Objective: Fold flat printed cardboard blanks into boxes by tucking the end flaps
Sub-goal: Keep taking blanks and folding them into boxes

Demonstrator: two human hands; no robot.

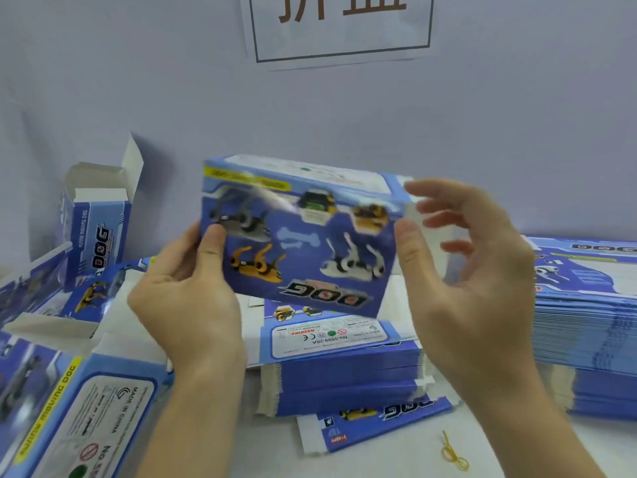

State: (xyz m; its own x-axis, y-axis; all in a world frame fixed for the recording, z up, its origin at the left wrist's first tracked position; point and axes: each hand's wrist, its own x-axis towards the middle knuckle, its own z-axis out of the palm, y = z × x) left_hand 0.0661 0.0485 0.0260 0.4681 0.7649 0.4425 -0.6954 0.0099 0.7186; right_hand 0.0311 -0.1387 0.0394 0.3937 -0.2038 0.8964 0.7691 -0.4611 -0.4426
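Note:
I hold a blue printed box with robot-dog pictures up in front of me, opened into shape, its print upside down. My left hand grips its left end, thumb on the front face. At the right end my right hand touches the box's edge with the thumb while the fingers spread loosely beside the end; they are blurred. Below the box lies a stack of flat blanks.
A taller stack of flat blanks sits at the right. Folded boxes lie at the left, one standing open-topped by the wall. A loose blank and a yellow rubber band lie on the white table.

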